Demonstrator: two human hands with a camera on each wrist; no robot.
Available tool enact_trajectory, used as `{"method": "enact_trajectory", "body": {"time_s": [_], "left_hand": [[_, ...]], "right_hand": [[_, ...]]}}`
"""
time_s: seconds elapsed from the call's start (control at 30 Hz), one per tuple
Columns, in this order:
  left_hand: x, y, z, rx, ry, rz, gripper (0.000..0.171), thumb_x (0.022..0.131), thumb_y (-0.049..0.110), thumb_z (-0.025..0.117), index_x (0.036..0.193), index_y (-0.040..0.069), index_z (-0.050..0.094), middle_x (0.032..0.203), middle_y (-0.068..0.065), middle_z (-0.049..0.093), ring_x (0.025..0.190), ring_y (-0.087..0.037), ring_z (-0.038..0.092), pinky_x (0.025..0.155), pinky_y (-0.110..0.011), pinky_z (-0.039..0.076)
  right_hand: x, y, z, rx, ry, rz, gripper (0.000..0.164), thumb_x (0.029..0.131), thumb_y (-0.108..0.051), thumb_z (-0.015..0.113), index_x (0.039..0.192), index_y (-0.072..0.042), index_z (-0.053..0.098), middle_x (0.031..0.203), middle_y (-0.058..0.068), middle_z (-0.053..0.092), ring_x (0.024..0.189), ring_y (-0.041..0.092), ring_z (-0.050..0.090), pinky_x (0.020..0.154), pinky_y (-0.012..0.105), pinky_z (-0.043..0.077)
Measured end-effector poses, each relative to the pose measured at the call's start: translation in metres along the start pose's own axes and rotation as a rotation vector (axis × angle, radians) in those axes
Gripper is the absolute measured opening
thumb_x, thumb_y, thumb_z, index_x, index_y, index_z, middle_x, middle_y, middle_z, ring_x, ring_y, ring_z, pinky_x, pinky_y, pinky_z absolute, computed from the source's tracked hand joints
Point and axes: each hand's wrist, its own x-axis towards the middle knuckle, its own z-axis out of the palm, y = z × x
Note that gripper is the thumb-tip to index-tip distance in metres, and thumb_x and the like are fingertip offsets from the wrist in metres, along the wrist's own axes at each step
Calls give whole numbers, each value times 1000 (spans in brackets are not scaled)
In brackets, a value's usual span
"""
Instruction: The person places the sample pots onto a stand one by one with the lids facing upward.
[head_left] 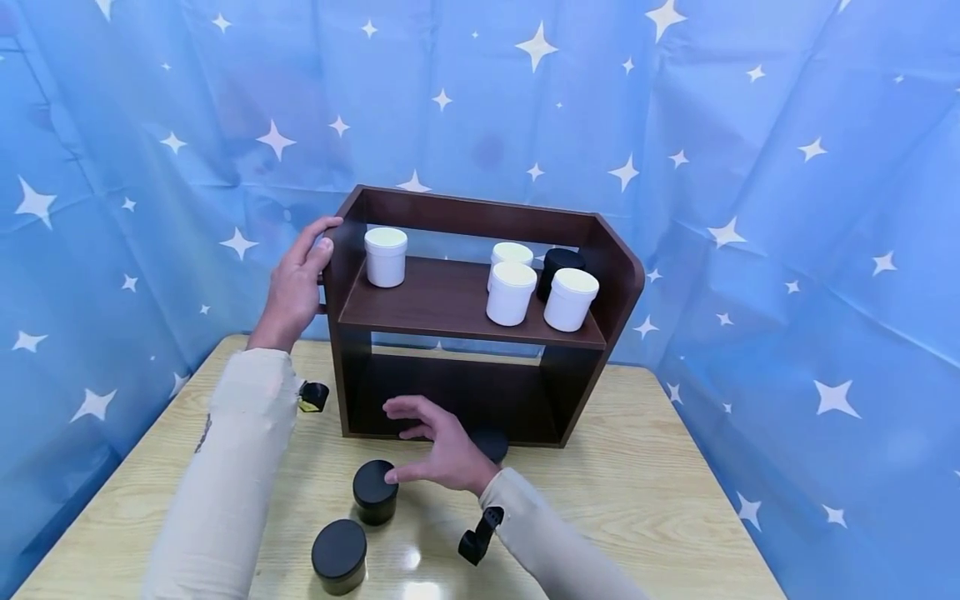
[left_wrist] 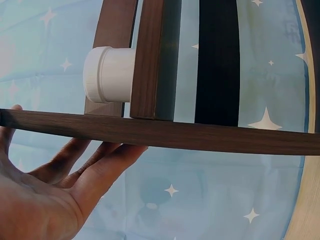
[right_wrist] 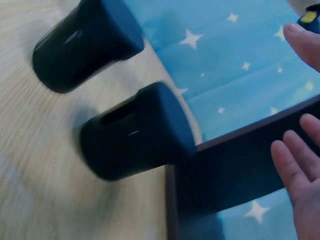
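Table (head_left: 645, 483) carries the dark two-tier shelf (head_left: 442, 296). Your left hand (head_left: 294, 283) rests against its left side panel, fingers extended. Your right hand (head_left: 442, 450) is spread wide, nothing held, near the farther black jar (head_left: 375, 493). That and the nearer black jar (head_left: 339, 557) stand on the table. White jars (head_left: 512, 296) sit on the upper tier.

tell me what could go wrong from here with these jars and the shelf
The right hand could knock over the nearest black jar, which stands close by its thumb. If the left hand, touching the side of the shelf, pushes too hard, the front white jars near the shelf's front edge might slide or tip off.
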Motion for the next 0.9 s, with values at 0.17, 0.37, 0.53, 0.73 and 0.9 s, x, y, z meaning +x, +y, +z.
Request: {"method": "enact_trajectory", "body": {"time_s": [0.17, 0.37, 0.53, 0.73, 0.9], "left_hand": [[0, -1, 2, -8, -5, -4, 45, 105, 57, 30, 149, 49, 36, 160, -9, 35, 134, -44, 49, 95, -73, 47], [-1, -1, 0, -17, -3, -11, 45, 105, 56, 30, 150, 49, 36, 161, -9, 34, 136, -43, 49, 95, -73, 47], [0, 0, 0, -15, -12, 0, 45, 106, 55, 30, 150, 48, 36, 160, -8, 34, 136, -43, 49, 96, -72, 47], [0, -1, 0, -3, -8, 1, 45, 106, 55, 30, 151, 47, 35, 161, -9, 34, 137, -44, 48, 95, -73, 47], [0, 0, 0, 1, -4, 2, 46, 106, 54, 30, 151, 47, 35, 161, -10, 33, 137, -44, 49, 95, -73, 47]], "right_hand": [[-4, 19, 7, -46, -44, 46, 81, 72, -7, 90, 143, -13, 50, 146, 5, 56, 135, 23, 54, 106, 41, 52], [-8, 37, 19, -97, -69, 90, 85, 71, -12, 92, 144, -16, 48, 148, 3, 54, 137, 25, 52, 105, 34, 52], [-10, 50, 31, -151, -62, 110, 90, 69, -9, 92, 146, -13, 46, 150, 11, 52, 137, 31, 51, 103, 33, 53], [-12, 62, 42, -165, -61, 163, 93, 67, -7, 93, 146, -14, 46, 149, 8, 53, 135, 21, 52, 101, 29, 52], [-14, 67, 51, -165, -59, 144, 93, 63, -4, 94, 144, -11, 49, 142, 8, 57, 126, 14, 56, 102, 25, 50]]}}
